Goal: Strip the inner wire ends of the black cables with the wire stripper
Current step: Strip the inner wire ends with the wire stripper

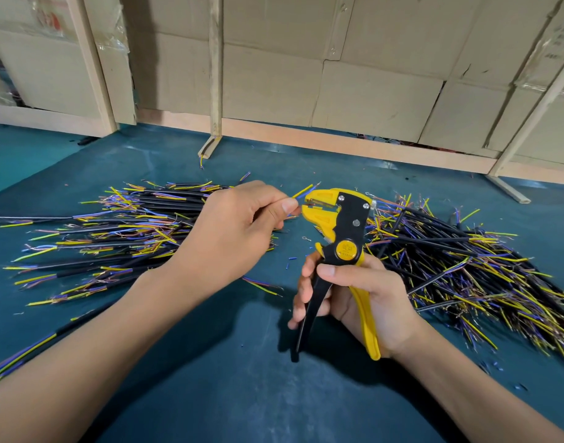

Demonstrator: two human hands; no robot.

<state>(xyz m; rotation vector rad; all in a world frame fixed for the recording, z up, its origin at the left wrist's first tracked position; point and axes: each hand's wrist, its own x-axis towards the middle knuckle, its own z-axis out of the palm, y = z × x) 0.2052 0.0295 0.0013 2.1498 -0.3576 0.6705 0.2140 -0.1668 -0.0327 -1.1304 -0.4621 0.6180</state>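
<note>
Here, a left hand pinches thin, floppy inner wires right at the wire stripper's mouth. The right hand wraps its handles; such light strands likely need holding close to their tips.

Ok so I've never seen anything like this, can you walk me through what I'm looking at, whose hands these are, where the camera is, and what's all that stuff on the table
There is no machine here: these are a person's two bare hands, filmed by one wide-angle camera worn on the head, looking forward and down. The right hand holds a yellow and black wire stripper by its handles, head pointing up. The left hand pinches thin coloured inner wires and holds their ends at the stripper's yellow head. On the blue-green table cover lie two heaps of short black cables with yellow, blue and brownish wire ends: one heap on the left and one on the right. Tiny bits of cut insulation are scattered between them. Behind stand cardboard boxes in a wooden frame.
</note>
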